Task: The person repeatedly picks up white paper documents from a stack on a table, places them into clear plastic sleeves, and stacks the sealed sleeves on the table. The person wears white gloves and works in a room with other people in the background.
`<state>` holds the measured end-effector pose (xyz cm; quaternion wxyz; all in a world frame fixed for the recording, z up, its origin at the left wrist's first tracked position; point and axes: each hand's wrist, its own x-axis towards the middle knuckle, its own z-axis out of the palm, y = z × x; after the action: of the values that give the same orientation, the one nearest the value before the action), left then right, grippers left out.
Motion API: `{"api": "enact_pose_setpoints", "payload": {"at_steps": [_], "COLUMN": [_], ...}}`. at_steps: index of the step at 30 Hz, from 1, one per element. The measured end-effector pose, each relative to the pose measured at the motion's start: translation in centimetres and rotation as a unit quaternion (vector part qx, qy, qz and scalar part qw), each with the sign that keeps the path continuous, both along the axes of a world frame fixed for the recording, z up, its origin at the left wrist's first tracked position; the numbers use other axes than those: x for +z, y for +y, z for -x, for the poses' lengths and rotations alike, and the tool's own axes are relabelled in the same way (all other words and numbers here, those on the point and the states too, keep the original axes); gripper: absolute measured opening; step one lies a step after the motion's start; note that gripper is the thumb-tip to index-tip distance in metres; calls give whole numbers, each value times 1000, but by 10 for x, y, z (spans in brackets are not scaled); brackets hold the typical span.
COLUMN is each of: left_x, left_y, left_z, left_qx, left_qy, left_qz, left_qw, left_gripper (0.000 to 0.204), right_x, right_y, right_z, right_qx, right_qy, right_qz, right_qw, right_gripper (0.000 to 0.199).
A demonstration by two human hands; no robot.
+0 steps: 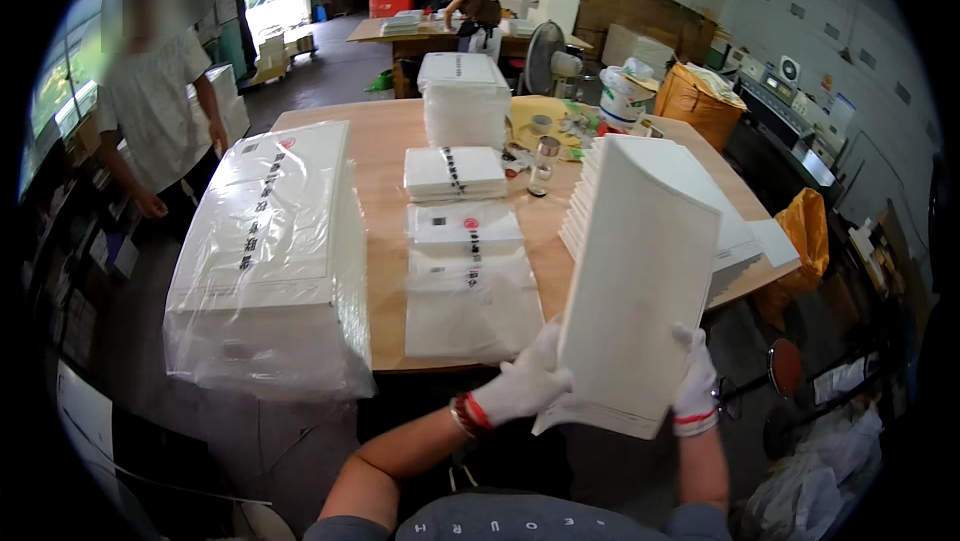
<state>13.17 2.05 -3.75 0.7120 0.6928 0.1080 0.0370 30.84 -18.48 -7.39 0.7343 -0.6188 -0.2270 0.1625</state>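
Observation:
Both my hands, in white gloves with red cuffs, hold up a large, slightly curved sheaf of white paper (640, 281) near the table's front right. My left hand (522, 376) grips its lower left edge, and my right hand (694, 373) closes on the right edge with the thumb on the front face. Behind the sheaf rises a tall stack of white sheets (580, 206), partly hidden by it. Left of my hands lie flat plastic bags (470, 311) with dark print. Beyond them is a small stack of wrapped white packets (455, 173).
A big plastic-wrapped stack (265, 231) fills the wooden table's (388, 286) left side. Farther back stand another wrapped stack (465, 101), a glass jar (542, 166), a white bucket (625, 96) and a fan (543, 59). A person (160, 101) stands at the left.

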Motion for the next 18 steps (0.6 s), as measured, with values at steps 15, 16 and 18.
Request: {"api": "enact_pose_setpoints", "payload": {"at_steps": [15, 16, 18], "left_x": [-127, -136, -153], "left_y": [143, 139, 97], "left_z": [-38, -40, -49], "left_qx": [168, 154, 201], "left_qy": [60, -15, -157], "left_qz": [-564, -576, -503], "left_qw": [806, 802, 826], "left_gripper": [39, 31, 24], "right_x": [-81, -90, -104], "right_y": [35, 38, 54], "right_z": [52, 52, 50], "right_qx": [53, 78, 135], "right_qy": [-497, -514, -482], "right_qz": [264, 288, 357], "right_qw": [825, 804, 789], "right_gripper": [36, 34, 29]}}
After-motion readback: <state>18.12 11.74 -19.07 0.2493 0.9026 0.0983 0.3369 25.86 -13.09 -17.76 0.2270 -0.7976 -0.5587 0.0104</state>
